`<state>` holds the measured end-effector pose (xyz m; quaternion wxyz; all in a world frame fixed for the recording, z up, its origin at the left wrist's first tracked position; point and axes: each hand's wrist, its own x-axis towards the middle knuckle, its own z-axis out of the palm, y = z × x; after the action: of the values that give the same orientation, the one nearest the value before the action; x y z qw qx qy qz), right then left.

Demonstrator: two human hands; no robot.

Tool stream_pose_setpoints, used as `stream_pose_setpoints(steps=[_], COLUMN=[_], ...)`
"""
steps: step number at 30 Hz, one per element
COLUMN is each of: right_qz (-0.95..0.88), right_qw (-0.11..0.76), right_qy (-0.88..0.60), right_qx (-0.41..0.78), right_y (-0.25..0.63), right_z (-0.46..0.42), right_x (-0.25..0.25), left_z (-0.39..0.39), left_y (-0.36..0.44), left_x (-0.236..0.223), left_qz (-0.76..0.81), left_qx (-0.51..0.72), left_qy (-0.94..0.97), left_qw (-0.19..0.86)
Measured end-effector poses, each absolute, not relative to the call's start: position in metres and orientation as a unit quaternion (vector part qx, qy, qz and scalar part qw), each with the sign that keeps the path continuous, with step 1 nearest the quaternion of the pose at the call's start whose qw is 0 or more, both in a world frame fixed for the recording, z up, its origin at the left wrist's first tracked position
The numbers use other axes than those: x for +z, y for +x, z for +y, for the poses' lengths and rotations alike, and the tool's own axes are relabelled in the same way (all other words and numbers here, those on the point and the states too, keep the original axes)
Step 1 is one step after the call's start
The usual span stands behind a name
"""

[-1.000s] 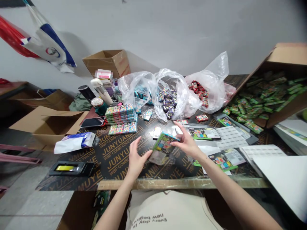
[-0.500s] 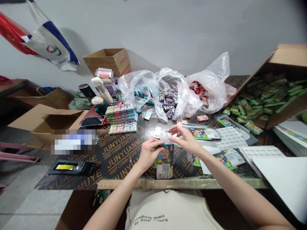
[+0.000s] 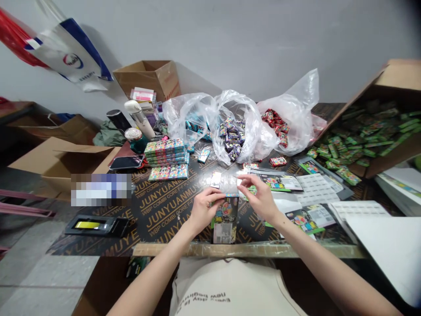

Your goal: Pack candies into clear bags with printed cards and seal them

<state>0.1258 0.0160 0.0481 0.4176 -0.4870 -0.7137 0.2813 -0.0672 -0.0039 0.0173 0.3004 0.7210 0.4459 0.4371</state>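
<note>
A black printed box [image 3: 226, 221] with a colourful picture stands near the front edge of the table. My left hand [image 3: 204, 208] grips it at the upper left, thumb and fingers closed by its top edge. A strip of bright colour shows along that top. Just right of and above the box is my right hand [image 3: 258, 193], its thumb and index finger drawn together in a pinch. Whatever may be between those fingertips is too small to make out. A small white-faced packet [image 3: 215, 179] lies just beyond my left hand.
Clear plastic bags with blue, purple [image 3: 233, 136] and red packets [image 3: 276, 125] stand at the back. Stacked colourful packs [image 3: 168, 172] lie left. Flat printed boxes [image 3: 309, 219] and label sheets [image 3: 319, 188] lie right, before a carton of green packets [image 3: 399, 70]. A tape-cutter-like black tool [image 3: 98, 226] lies front left.
My right hand has moved slightly right, away from the box top, with its fingers closer together. The left hand keeps its grip on the box. The camera view has shifted a little.
</note>
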Motion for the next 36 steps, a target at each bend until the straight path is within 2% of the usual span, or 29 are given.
stream_pose_setpoints(steps=[3, 9, 12, 22, 25, 28, 30, 32, 33, 35, 36], right_qz=[-0.737, -0.769, -0.752, -0.728, -0.678, -0.628, -0.644, -0.701, -0.732, -0.744, -0.729], right_qw=[0.401, 0.209, 0.170, 0.172, 0.236, 0.293, 0.313, 0.304, 0.278, 0.153, 0.083], right_qy=[-0.477, -0.391, -0.377, -0.387, -0.417, -0.456, -0.486, -0.532, -0.562, -0.640, -0.675], right_qx=[0.264, 0.460, 0.514, 0.540, 0.557, 0.558, 0.501, 0.364, 0.266, 0.114, 0.074], right_y=[0.125, 0.109, 0.103, 0.099, 0.094, 0.098, 0.115, 0.147, 0.166, 0.207, 0.225], right_z=[0.034, 0.056, 0.059, 0.061, 0.053, 0.049, 0.054, 0.066, 0.073, 0.089, 0.096], right_x=[0.061, 0.060, 0.055, 0.048, 0.039, 0.025, 0.014, 0.001, -0.006, -0.022, -0.031], left_z=[-0.003, -0.004, -0.006, -0.002, -0.006, -0.016, -0.023, -0.023, -0.020, -0.007, 0.002], left_y=[-0.068, -0.070, -0.070, -0.061, -0.058, -0.056, -0.063, -0.083, -0.096, -0.128, -0.143], left_x=[0.018, 0.021, 0.023, 0.013, 0.006, -0.003, -0.004, 0.002, 0.007, 0.014, 0.015], left_qz=[0.458, 0.486, 0.478, 0.507, 0.518, 0.497, 0.475, 0.490, 0.512, 0.553, 0.565], left_qx=[0.457, 0.460, 0.452, 0.477, 0.492, 0.501, 0.491, 0.501, 0.517, 0.539, 0.534], left_qy=[0.686, 0.633, 0.648, 0.641, 0.599, 0.520, 0.494, 0.506, 0.520, 0.562, 0.589], left_qw=[0.335, 0.391, 0.383, 0.323, 0.362, 0.481, 0.537, 0.503, 0.447, 0.297, 0.223])
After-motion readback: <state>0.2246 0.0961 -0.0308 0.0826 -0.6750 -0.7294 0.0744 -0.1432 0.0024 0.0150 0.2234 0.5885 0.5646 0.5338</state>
